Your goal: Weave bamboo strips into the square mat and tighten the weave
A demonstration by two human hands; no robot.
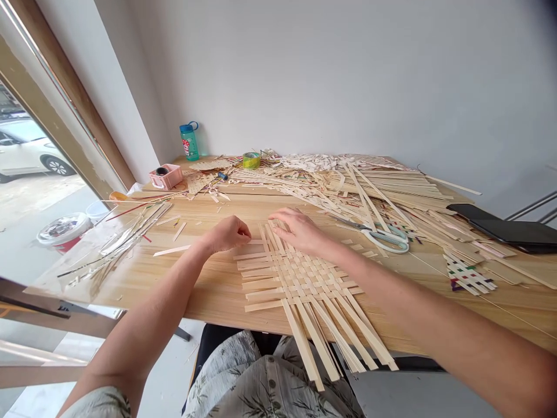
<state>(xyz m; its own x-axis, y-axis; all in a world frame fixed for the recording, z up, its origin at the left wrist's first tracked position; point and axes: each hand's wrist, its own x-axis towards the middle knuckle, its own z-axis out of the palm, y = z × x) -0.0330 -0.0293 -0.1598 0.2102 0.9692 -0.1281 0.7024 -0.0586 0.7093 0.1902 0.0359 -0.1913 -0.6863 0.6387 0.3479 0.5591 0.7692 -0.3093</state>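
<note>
The patterned shirt (272,380) is nearest, with the woven mat's (304,270) long loose ends above it; the woven part lies on the surface (213,293). The step in hand looks like working 1 crosswise strip (256,242) into the mat's far end; the next move likely calls for snugging it. Beside the mat's far left corner, the left hand (228,234) is curled nearly closed, its hold unclear. The right hand (298,232) rests half open over the far end, gripping nothing visibly. Scissors (374,233) lie right of the mat.

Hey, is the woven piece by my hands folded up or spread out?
Spread out: the woven piece lies open on the table, its long loose ends fanning past the near edge.
</note>
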